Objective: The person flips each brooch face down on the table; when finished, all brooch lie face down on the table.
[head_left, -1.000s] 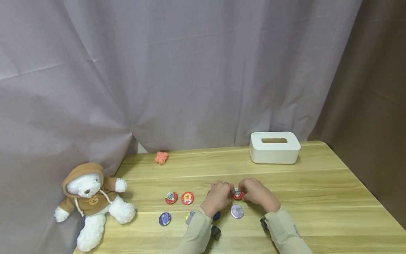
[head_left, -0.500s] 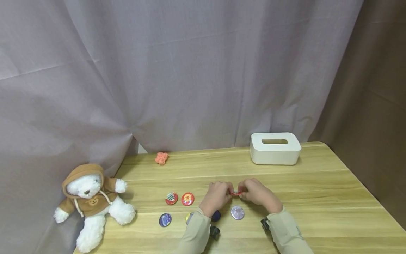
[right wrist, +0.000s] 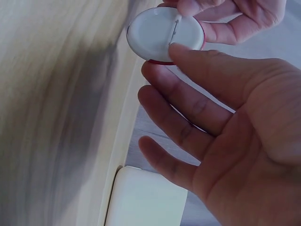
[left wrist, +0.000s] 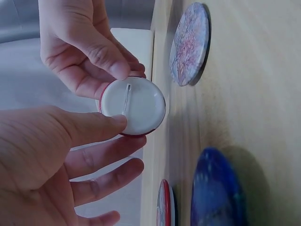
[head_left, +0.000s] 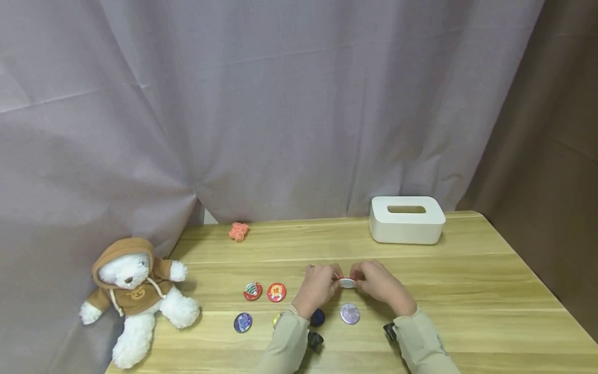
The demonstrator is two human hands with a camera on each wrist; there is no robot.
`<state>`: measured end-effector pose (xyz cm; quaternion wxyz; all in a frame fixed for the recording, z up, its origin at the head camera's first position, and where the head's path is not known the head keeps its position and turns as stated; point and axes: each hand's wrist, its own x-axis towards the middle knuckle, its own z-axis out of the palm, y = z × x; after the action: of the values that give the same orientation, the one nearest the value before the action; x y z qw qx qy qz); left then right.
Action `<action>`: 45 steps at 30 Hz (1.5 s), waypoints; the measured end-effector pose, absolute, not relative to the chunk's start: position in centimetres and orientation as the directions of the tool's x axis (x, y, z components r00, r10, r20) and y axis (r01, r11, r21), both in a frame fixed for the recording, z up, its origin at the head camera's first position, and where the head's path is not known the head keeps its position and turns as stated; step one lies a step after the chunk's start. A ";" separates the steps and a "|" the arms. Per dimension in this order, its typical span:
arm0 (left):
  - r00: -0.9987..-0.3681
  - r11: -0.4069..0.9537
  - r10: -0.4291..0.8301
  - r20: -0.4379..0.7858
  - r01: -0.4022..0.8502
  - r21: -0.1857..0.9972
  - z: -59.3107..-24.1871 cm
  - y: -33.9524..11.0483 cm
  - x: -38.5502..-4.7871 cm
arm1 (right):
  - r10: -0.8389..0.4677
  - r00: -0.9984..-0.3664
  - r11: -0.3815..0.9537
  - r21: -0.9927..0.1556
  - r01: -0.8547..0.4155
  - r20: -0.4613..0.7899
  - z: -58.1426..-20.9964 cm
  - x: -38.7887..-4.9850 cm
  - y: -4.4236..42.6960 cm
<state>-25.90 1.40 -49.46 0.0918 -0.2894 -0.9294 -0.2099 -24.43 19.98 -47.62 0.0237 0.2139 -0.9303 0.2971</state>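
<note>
A red-edged pin badge (head_left: 347, 283) is held off the table, its white back and metal pin (left wrist: 127, 98) turned toward me. My left hand (head_left: 317, 288) pinches one side, the thumb on the back near one end of the pin. On the opposite side my right hand (head_left: 380, 285) pinches it the same way, thumb near the pin's other end. The badge's printed front is hidden. A lavender badge (head_left: 350, 314) lies below the hands. Close to my left wrist is a dark blue badge (head_left: 317, 318), and a yellow one (head_left: 277, 318) is partly covered by the sleeve.
Two red badges, one with a tree (head_left: 253, 291) and one with a gold centre (head_left: 276, 292), lie left, above a purple-blue badge (head_left: 243, 322). A teddy bear (head_left: 135, 296) sits at the left edge. A white tissue box (head_left: 407, 228) and coral fluffy bundle (head_left: 239, 231) stand at the back.
The badge between my hands has tipped over: its red printed front showed first, then its edge, and now its white back. Both hands stay in nearly the same place.
</note>
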 end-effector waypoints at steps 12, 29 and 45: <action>-0.819 0.736 0.500 0.282 0.574 0.359 -49.6 1.5 -25.9 | -0.349 -0.917 0.752 -0.526 -0.397 0.194 -48.4 -24.6 19.7; -0.804 0.753 0.524 0.281 0.591 0.290 -49.7 1.3 -26.1 | -0.330 -0.910 0.753 -0.511 -0.414 0.250 -49.3 -24.5 19.3; -0.829 0.803 0.522 0.201 0.557 0.212 -50.3 2.5 -25.7 | -0.304 -0.941 0.777 -0.533 -0.335 0.149 -49.7 -24.6 19.2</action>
<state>-25.70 2.48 -50.34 0.0667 -0.2849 -0.9471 -0.1319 -24.59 19.16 -49.72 0.0273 0.1694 -0.9422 0.2879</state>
